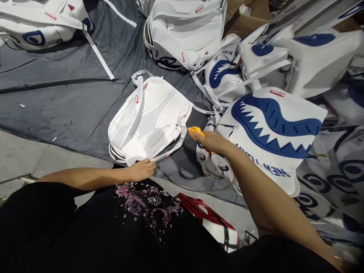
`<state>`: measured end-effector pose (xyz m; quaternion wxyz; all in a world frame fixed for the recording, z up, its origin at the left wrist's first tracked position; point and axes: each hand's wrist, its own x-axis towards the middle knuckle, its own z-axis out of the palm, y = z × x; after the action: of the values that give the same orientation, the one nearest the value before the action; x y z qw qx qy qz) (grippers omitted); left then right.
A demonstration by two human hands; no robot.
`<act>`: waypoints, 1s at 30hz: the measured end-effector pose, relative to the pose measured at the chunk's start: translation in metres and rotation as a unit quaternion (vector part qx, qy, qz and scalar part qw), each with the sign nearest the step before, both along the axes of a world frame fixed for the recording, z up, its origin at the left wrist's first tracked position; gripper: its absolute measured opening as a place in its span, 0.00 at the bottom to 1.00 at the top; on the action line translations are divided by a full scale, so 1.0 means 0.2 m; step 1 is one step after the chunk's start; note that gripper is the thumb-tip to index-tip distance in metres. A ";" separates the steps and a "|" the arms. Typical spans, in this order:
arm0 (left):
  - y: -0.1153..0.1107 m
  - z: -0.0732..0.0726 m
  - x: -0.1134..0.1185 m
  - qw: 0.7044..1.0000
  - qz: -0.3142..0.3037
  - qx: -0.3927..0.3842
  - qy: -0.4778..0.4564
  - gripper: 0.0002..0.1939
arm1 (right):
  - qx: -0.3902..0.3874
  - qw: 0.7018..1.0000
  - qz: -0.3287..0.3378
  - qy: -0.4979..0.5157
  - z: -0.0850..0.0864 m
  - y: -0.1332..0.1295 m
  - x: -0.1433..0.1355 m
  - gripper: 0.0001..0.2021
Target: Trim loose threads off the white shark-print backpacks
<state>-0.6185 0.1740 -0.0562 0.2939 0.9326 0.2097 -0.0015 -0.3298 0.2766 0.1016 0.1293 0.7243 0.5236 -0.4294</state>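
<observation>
A small white backpack (159,110) lies on the dark cloth with its straps and dotted back panel facing up. My left hand (143,169) rests at its near edge, fingers close together on the rim; whether they pinch any of the fabric is hard to see. In my right hand (211,141) is an orange-handled tool (196,132), gripped with the fingers wrapped round it. Its thin metal tip points left, at the strap on the backpack's right side. A thin cord or hose hangs in a curve below the right hand.
White bags with blue shark-mouth prints (277,129) are piled on the right. More white backpacks (186,30) lie at the back and far left (40,22). A red and white item (210,216) is below the table edge. Cardboard (247,19) stands behind.
</observation>
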 end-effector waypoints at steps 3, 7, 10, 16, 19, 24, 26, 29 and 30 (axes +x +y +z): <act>-0.02 -0.02 0.05 0.995 0.096 -0.018 0.023 0.33 | -0.035 0.997 0.017 0.069 -0.01 -0.01 0.02 0.20; -0.01 0.02 0.09 0.969 0.237 -0.068 0.011 0.38 | 0.010 0.995 -0.017 0.094 0.06 -0.08 0.11 0.20; 0.08 0.07 0.05 0.923 0.366 -0.120 -0.021 0.29 | -0.007 0.975 -0.014 0.222 0.13 -0.19 0.19 0.27; 0.37 0.00 -0.10 0.758 0.565 -0.322 -0.049 0.18 | -0.060 0.964 0.010 0.257 0.04 -0.42 0.19 0.31; 0.41 -0.06 -0.10 0.695 0.597 -0.395 -0.066 0.18 | 0.037 0.984 -0.028 0.169 -0.02 -0.46 0.13 0.27; 0.36 -0.03 -0.04 0.645 0.613 -0.435 -0.134 0.17 | 0.026 0.987 0.004 0.157 -0.01 -0.47 0.01 0.18; 0.33 0.02 -0.02 0.636 0.612 -0.435 -0.177 0.14 | 0.072 0.992 -0.013 0.101 -0.02 -0.49 -0.03 0.17; 0.32 0.10 -0.04 0.616 0.609 -0.433 -0.249 0.09 | -0.001 0.988 0.002 0.157 -0.08 -0.57 -0.11 0.19; 0.34 0.12 -0.07 0.604 0.613 -0.433 -0.268 0.07 | -0.022 0.984 0.010 0.178 -0.11 -0.61 -0.14 0.19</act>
<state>-0.6325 0.2423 -0.0314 0.6381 0.3082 0.6191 0.3385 -0.3580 0.1548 0.0797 0.0546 0.6282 0.5358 -0.5615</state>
